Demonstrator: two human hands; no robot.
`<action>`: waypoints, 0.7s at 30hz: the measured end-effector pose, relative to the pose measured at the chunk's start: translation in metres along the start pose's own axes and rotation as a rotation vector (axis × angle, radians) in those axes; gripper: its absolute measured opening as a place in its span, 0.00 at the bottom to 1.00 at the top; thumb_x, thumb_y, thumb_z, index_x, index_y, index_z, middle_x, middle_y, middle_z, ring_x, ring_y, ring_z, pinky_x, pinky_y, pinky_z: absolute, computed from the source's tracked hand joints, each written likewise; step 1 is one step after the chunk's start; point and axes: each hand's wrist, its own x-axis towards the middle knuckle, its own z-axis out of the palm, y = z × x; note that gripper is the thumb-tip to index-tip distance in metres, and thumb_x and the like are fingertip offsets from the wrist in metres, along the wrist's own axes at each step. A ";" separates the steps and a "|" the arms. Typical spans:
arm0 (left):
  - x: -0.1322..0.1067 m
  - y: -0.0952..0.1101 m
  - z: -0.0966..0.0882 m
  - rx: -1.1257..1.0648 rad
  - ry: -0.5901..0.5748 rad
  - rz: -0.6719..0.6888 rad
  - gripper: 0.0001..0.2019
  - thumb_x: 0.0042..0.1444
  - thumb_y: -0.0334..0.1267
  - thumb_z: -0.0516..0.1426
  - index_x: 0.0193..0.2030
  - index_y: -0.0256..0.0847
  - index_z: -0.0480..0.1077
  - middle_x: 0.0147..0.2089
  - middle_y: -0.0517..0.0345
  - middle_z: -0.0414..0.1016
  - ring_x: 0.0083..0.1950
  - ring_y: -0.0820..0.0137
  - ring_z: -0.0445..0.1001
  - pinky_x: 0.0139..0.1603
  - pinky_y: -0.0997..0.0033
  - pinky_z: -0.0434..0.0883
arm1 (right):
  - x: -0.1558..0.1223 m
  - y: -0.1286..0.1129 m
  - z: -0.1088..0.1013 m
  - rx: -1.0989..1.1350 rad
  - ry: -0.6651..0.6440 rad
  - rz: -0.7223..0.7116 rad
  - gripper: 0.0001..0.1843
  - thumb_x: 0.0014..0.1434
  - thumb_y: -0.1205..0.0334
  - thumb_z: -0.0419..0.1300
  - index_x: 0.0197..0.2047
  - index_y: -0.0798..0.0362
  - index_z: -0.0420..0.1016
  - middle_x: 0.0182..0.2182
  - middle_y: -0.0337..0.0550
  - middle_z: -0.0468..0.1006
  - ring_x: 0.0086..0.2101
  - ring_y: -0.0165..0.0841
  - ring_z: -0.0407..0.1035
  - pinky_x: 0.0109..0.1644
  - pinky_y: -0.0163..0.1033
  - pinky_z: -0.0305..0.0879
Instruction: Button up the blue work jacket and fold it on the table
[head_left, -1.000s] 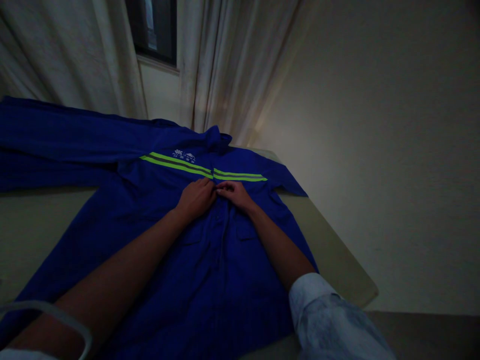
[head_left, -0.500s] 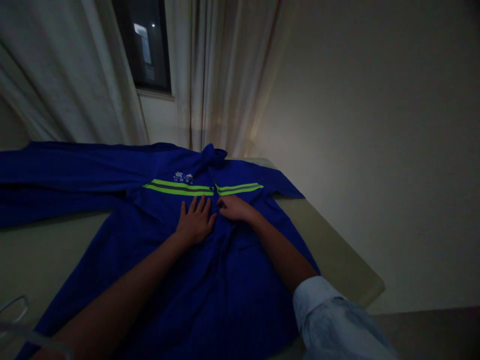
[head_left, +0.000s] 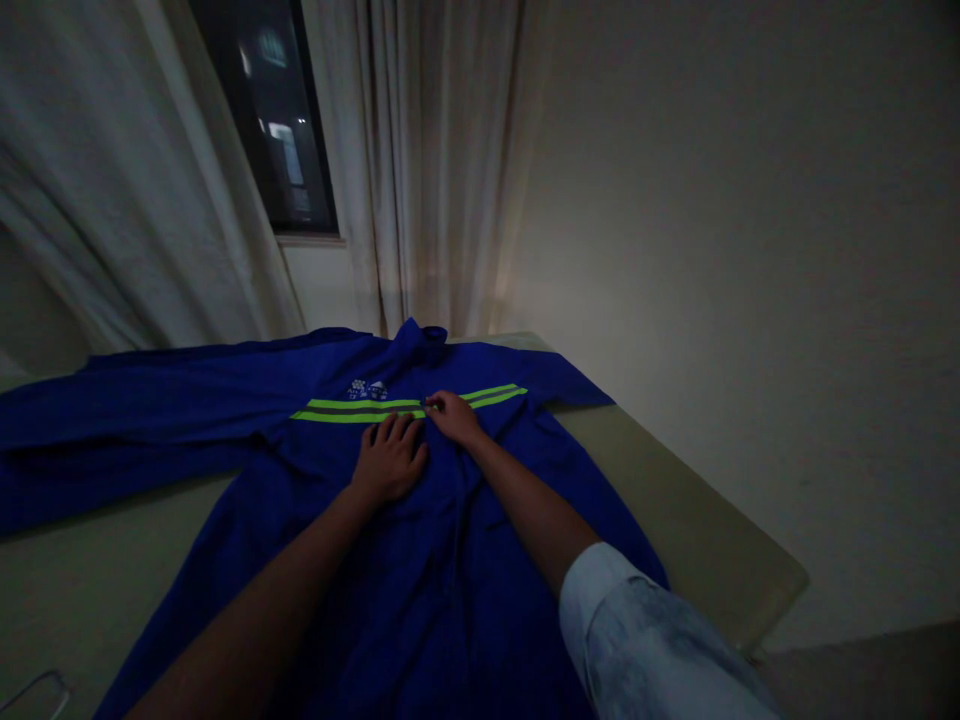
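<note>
A blue work jacket [head_left: 300,550] lies spread out front side up, its collar at the far side. A yellow-green reflective stripe [head_left: 352,411] crosses its chest, with a white printed logo [head_left: 366,389] above it. Just below the stripe, my left hand [head_left: 390,458] rests flat on the cloth with its fingers spread. My right hand [head_left: 452,416] pinches the edge of the jacket's front opening where the stripe meets it. What exactly sits between those fingertips is partly hidden.
Under the jacket is a pale greenish table [head_left: 697,530], its corner at the right. Light curtains [head_left: 442,170] hang behind it beside a dark window [head_left: 277,130]. A plain wall [head_left: 720,250] rises on the right. A thin clear loop [head_left: 52,680] shows at the lower left.
My right hand has moved up from below the stripe onto it, at the front opening. My left hand stays flat in nearly the same spot on the jacket. The view has tilted up slightly.
</note>
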 end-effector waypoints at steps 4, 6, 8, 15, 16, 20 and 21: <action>0.016 -0.009 -0.001 -0.036 -0.024 0.010 0.28 0.73 0.48 0.42 0.73 0.42 0.63 0.78 0.46 0.60 0.79 0.51 0.54 0.74 0.36 0.53 | -0.021 0.012 -0.018 0.320 -0.108 -0.155 0.28 0.72 0.56 0.60 0.72 0.52 0.65 0.61 0.51 0.78 0.57 0.36 0.75 0.62 0.43 0.69; 0.019 -0.008 -0.009 -0.059 -0.043 0.009 0.28 0.73 0.44 0.39 0.74 0.39 0.63 0.77 0.44 0.61 0.78 0.53 0.56 0.74 0.39 0.57 | -0.055 0.013 -0.037 0.314 -0.170 -0.307 0.30 0.71 0.51 0.61 0.71 0.53 0.66 0.66 0.55 0.73 0.65 0.41 0.68 0.70 0.50 0.62; 0.006 -0.003 -0.020 -0.077 -0.057 0.030 0.28 0.73 0.40 0.39 0.74 0.33 0.62 0.77 0.40 0.61 0.77 0.55 0.60 0.74 0.45 0.59 | -0.107 0.011 -0.057 0.197 -0.241 -0.446 0.34 0.71 0.46 0.61 0.72 0.55 0.66 0.71 0.58 0.66 0.70 0.45 0.60 0.75 0.54 0.53; -0.171 0.006 -0.015 0.032 0.047 0.232 0.32 0.70 0.58 0.50 0.76 0.49 0.61 0.78 0.48 0.59 0.77 0.46 0.59 0.75 0.29 0.52 | -0.302 -0.001 -0.082 -0.015 -0.492 -0.531 0.53 0.67 0.40 0.63 0.82 0.41 0.35 0.79 0.50 0.42 0.77 0.46 0.41 0.79 0.57 0.40; -0.194 0.004 -0.010 0.044 0.099 0.231 0.34 0.69 0.58 0.51 0.78 0.50 0.58 0.78 0.49 0.58 0.77 0.46 0.58 0.75 0.28 0.52 | -0.314 -0.002 -0.079 -0.017 -0.540 -0.575 0.52 0.68 0.42 0.64 0.82 0.36 0.35 0.79 0.47 0.40 0.77 0.45 0.41 0.79 0.56 0.40; -0.238 0.002 -0.002 0.055 0.172 0.182 0.37 0.68 0.52 0.51 0.81 0.56 0.44 0.79 0.53 0.55 0.77 0.47 0.59 0.72 0.31 0.60 | -0.311 -0.002 -0.074 -0.051 -0.588 -0.693 0.46 0.68 0.44 0.63 0.80 0.29 0.43 0.79 0.43 0.45 0.75 0.45 0.50 0.77 0.54 0.48; -0.241 0.003 -0.003 0.068 0.189 0.166 0.37 0.67 0.52 0.50 0.81 0.59 0.42 0.79 0.54 0.55 0.77 0.46 0.60 0.71 0.27 0.61 | -0.300 -0.001 -0.074 -0.053 -0.560 -0.689 0.46 0.68 0.42 0.62 0.80 0.33 0.44 0.78 0.45 0.51 0.73 0.44 0.54 0.76 0.53 0.50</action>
